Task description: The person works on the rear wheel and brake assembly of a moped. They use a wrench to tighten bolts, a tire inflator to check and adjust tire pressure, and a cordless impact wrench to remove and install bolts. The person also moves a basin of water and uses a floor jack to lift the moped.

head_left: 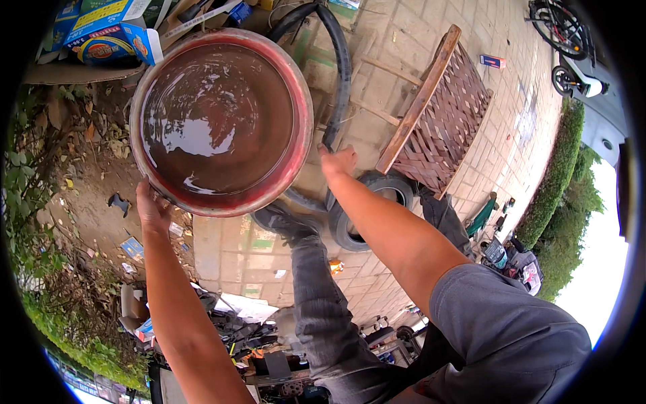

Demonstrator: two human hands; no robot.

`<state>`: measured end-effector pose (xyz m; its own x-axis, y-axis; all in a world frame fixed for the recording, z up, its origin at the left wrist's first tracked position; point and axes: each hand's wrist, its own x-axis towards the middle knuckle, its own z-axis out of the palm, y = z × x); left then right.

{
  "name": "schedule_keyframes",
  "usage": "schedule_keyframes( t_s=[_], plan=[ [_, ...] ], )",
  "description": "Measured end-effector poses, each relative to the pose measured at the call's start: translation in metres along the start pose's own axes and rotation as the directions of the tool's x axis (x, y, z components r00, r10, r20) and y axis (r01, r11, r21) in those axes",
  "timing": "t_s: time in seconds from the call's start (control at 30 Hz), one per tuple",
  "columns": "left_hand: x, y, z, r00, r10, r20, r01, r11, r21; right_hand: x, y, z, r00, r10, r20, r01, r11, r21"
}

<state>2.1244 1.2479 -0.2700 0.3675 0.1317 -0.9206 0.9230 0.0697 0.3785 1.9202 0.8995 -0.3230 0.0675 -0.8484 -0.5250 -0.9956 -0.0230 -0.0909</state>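
Observation:
A large round red basin (304, 128) of murky brown water stands at the upper left, its surface rippled. My left hand (155, 205) is closed on the near left part of its rim, with the fingers partly hidden. To the right of the basin, a black rubber inner tube (342, 64) curves across the paving. My right hand (338, 161) is closed on it, thumb and fingers pinching its side. The tube's lower stretch passes beneath the basin's edge, partly hidden. A black tire (346, 232) lies just under my right forearm.
A low wooden stool with a woven brown seat (441, 124) lies to the right. Blue cardboard boxes (101, 37) are piled at the upper left, near leaf-strewn dirt (77, 168). Tools and parts (269, 337) crowd the ground near my legs. A small box (492, 61) sits on the paving.

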Motion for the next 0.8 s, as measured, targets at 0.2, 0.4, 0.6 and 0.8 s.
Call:
schedule_keyframes(
  t_s=[0.2,0.4,0.6,0.8],
  plan=[
    [-0.001,-0.005,0.014,0.997,0.083,0.003,-0.083,0.996,0.022,0.028,0.037,0.001,0.845,-0.164,0.509,0.082,0.980,0.180],
    [-0.007,-0.021,-0.003,0.996,0.081,-0.039,-0.084,0.993,-0.078,0.000,0.052,-0.020,0.924,-0.146,0.353,0.047,0.960,0.275],
    [-0.044,-0.110,0.034,0.874,0.025,-0.485,-0.150,0.964,-0.220,0.010,0.050,0.011,0.768,-0.227,0.599,0.464,0.842,-0.276],
    [-0.047,-0.286,0.101,0.987,0.056,-0.148,-0.032,0.987,0.156,0.005,0.089,-0.029,0.829,-0.249,0.501,0.412,0.878,-0.244]
  ],
)
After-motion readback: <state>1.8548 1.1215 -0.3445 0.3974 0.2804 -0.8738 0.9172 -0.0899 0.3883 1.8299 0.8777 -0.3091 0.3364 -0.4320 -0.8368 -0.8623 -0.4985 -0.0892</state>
